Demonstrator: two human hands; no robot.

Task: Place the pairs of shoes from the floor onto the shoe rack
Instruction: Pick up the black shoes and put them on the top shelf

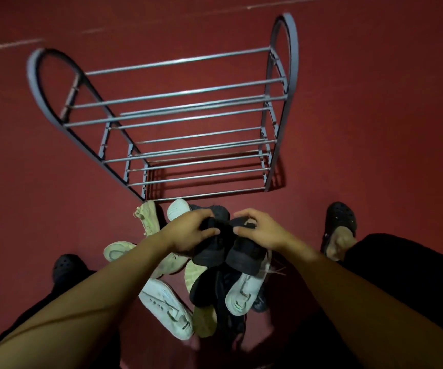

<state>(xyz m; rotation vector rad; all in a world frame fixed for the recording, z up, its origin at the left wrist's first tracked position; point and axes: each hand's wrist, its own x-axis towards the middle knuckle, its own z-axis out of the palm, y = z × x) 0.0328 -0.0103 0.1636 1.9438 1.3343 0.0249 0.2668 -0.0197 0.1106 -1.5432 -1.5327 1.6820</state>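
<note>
A grey metal shoe rack [177,121] with several tiers of bars stands on the red floor ahead of me, with no shoes on it. Below its front edge lies a heap of shoes. My left hand [188,231] grips one black shoe [209,253] and my right hand [261,231] grips the other black shoe [244,258]; the two are held side by side, soles toward me, above the heap. Under them lie white sneakers [168,304], pale green sneakers [147,218] and more dark shoes [223,296].
My feet wear black clogs, one at the left [67,267] and one at the right [340,219], on either side of the heap. Red floor [374,115] surrounds the rack. A white sneaker toe [179,209] lies just in front of the rack's lowest bar.
</note>
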